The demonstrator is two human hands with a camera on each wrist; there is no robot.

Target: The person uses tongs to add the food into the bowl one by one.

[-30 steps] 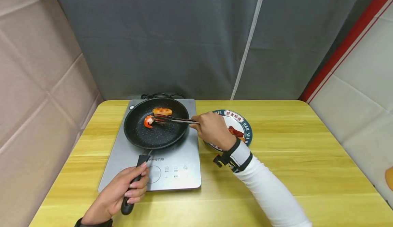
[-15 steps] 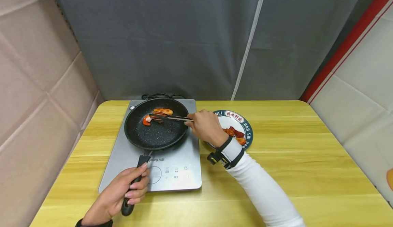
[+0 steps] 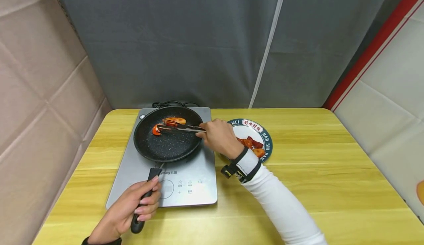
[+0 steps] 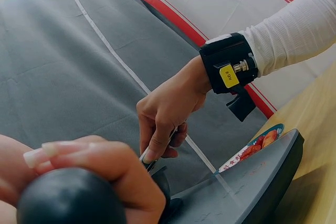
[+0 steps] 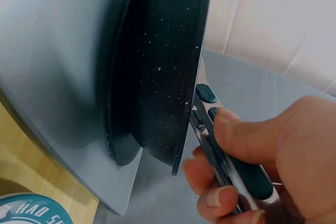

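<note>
A black speckled frying pan point(image 3: 165, 145) sits on a silver induction cooker point(image 3: 198, 167). My left hand point(image 3: 134, 204) grips its black handle point(image 3: 154, 173), fingers curled round it. With my right hand point(image 3: 220, 136) I hold metal tongs point(image 5: 247, 182) that have dark green grip pads, thumb on one side and fingers on the other. The tongs' tips are in the pan at a red and white shrimp point(image 3: 156, 130), partly covering it. Just behind the shrimp lies an orange-brown elongated piece of food point(image 3: 177, 120). The pan's wall hides the tips in the right wrist view.
A round plate point(image 3: 267, 142) with a dark green lettered rim stands right of the cooker, holding several red and orange food pieces point(image 3: 255, 144); my right forearm partly covers it. A black cable point(image 3: 175, 102) lies behind the cooker. A grey curtain point(image 3: 185, 46) closes off the back.
My right hand and the tongs have moved a little left. The shrimp has shifted slightly left, and the tips now cover more of it. My left hand stays on the handle.
</note>
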